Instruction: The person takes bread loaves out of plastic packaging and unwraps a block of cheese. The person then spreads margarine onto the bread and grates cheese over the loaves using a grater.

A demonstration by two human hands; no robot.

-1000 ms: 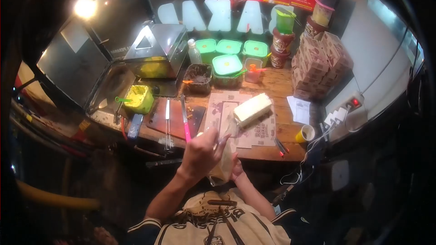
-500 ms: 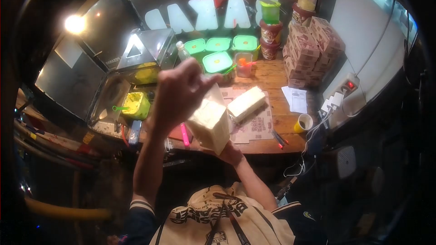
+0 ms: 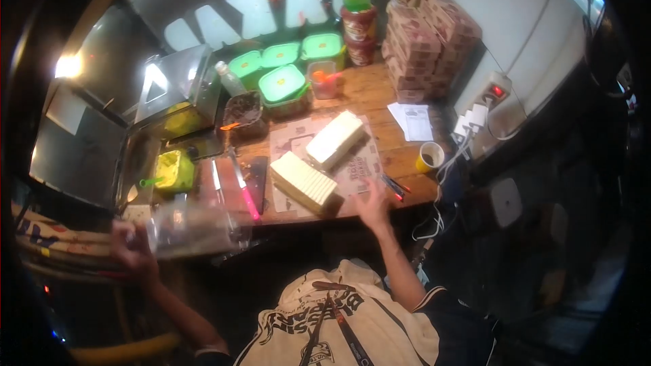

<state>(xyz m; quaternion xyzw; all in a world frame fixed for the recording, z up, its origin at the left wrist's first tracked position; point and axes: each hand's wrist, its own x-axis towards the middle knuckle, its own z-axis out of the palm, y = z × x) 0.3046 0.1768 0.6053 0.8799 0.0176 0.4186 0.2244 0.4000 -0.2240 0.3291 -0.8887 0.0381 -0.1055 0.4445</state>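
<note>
Set down on printed card (image 3: 356,169), the nearer loaf (image 3: 303,183) now sits beside the farther loaf (image 3: 336,139); I'd call it light, easily crushed, best cupped along both sides. The left hand (image 3: 133,244) has its grip closed on a blurred clear bag (image 3: 193,227); the right hand (image 3: 371,206) is spread, empty.

A bright lamp (image 3: 68,66) glows left of a wooden counter (image 3: 396,157), a pale wall (image 3: 502,7) at its right.

- 2 bread blocks (image 3: 303,181)
- 2 bare hands (image 3: 371,205)
- 1 clear plastic bag (image 3: 193,227), blurred
- 4 green-lidded tubs (image 3: 282,83)
- 1 pink-handled knife (image 3: 248,195)
- 1 yellow cup (image 3: 425,165)
- 1 power strip (image 3: 494,91)
- 1 clear bottle (image 3: 231,79)
</note>
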